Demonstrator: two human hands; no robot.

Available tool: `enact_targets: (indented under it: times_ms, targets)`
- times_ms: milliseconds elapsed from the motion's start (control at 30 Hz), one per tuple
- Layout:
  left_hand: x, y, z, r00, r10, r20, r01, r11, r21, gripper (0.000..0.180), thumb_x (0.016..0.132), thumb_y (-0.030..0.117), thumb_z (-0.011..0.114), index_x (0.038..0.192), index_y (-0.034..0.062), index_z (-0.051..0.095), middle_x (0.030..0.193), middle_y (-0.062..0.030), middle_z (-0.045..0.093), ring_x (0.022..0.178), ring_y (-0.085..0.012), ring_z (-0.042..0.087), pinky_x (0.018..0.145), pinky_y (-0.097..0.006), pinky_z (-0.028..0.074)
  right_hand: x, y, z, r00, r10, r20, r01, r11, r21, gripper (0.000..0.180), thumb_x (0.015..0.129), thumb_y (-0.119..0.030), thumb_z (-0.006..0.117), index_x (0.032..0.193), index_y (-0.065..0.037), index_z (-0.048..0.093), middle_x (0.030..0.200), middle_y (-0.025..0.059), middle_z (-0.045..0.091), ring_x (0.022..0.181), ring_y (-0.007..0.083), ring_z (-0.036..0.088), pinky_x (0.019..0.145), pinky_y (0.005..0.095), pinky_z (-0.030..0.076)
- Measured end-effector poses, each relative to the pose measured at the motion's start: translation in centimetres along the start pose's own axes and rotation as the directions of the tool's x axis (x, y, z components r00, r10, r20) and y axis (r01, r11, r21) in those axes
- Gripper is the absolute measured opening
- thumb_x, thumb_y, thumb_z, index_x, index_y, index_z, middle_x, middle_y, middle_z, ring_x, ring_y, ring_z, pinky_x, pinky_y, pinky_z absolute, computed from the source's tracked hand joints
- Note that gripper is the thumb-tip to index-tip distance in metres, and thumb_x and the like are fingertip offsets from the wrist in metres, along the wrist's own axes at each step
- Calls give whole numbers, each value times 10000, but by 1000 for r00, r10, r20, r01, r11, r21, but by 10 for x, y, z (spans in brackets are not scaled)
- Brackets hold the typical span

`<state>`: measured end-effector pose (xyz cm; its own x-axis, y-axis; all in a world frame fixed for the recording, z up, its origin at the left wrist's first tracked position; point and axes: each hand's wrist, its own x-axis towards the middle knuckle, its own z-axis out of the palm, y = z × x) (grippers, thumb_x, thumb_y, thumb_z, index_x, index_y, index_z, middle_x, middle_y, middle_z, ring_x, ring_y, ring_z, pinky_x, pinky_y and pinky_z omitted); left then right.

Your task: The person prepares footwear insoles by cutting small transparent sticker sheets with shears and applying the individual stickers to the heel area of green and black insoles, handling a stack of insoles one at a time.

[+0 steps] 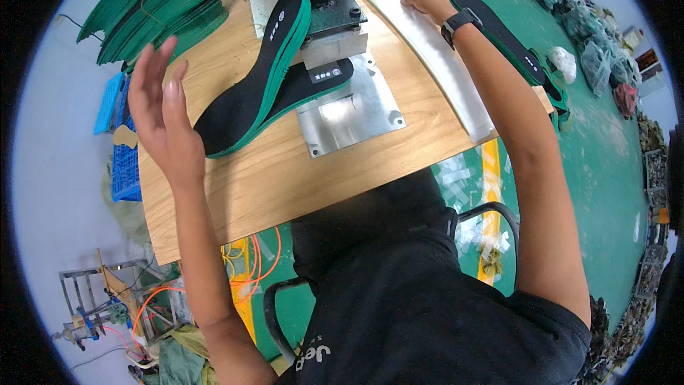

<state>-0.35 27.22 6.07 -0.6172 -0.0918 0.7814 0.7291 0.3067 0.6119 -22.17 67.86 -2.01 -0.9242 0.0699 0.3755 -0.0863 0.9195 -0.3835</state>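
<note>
My left hand (165, 117) is raised at the left of the wooden table, fingers stretched and apart, with nothing in it. Just beside it lies a black insole (267, 82) with green edges. This insole partly covers another black-and-green insole (313, 84), whose heel end rests by a machine's metal block (333, 50), above a shiny metal plate (349, 117). My right hand (429, 1), with a watch on the wrist, is curled over a white strip (449, 71) at the far right. Its fingertips are pressed together; what they hold, if anything, is too small to tell.
A stack of green sheets (160, 7) stands at the far left, above blue crates (127, 160). More black-and-green insoles (491, 32) lie along the table's right edge. Plastic bags (595, 57) line the floor at the right. Orange hoses (267, 271) run below the table.
</note>
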Motion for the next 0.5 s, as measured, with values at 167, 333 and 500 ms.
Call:
enact_targets:
  times_ms: [167, 333, 500]
  targets:
    - [-38, 27, 16, 998, -24, 66, 36, 983, -183, 373, 912, 57, 407, 1269, -50, 402, 1068, -228, 565, 935, -275, 602, 773, -360, 521, -3, -9, 0, 1000, 7, 0, -7, 999, 49, 506, 698, -444, 734, 699, 53, 641, 634, 175, 615, 565, 257, 582, 567, 363, 459]
    - [-64, 35, 37, 949, -171, 265, 235, 943, -234, 326, 944, 130, 423, 1232, -23, 446, 819, -137, 606, 681, -156, 575, 631, -270, 483, -17, -35, -12, 987, -2, 160, 0, 1000, 8, 544, 645, -438, 758, 829, 66, 671, 803, 240, 654, 767, 340, 650, 704, 376, 500]
    - [-80, 30, 44, 861, -309, 404, 426, 872, -242, 242, 936, 87, 458, 1129, -32, 542, 769, -83, 609, 671, -94, 559, 615, -225, 467, -12, -29, -22, 995, -41, 95, 44, 999, -22, 438, 696, -387, 725, 830, 28, 679, 820, 216, 655, 800, 339, 645, 728, 382, 502]
